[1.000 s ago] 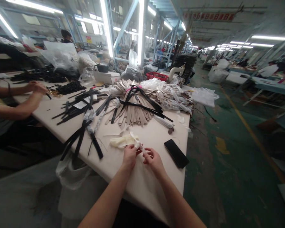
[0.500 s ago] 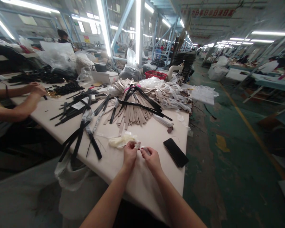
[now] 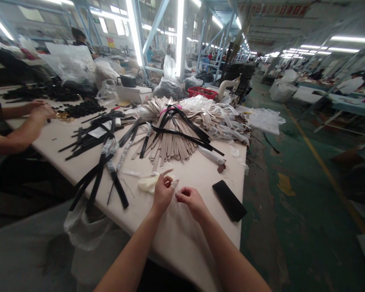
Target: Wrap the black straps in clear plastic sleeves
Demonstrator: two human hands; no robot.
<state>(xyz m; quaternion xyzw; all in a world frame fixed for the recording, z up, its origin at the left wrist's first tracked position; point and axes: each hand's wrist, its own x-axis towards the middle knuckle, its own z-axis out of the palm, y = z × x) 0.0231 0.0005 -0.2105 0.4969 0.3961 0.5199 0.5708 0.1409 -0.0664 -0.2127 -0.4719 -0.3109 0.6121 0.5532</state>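
Note:
Over the near part of the table, my left hand [image 3: 163,194] is closed in a pinch. Something whitish and thin shows at its fingertips; whether it is held or wraps the thumb is unclear. Just to the right, my right hand [image 3: 192,199] has thumb and forefinger pressed together. Anything in that pinch is too small to make out. A crumpled, pale-yellow thin piece [image 3: 146,185] lies on the table right beside my left hand, partly behind it. A black phone [image 3: 229,200] rests flat to the right of my right hand.
Beige strips [image 3: 173,148] lie fanned out beyond my hands, with black straps [image 3: 182,136] across them. More black straps [image 3: 99,178] overhang the table's left edge. A co-worker's hands [image 3: 38,113] are at the far left. A red basket [image 3: 202,92] stands behind.
My two hands have moved slightly apart, and the left wrist has turned a little. The whole view has shifted slightly. The straps and phone lie as before.

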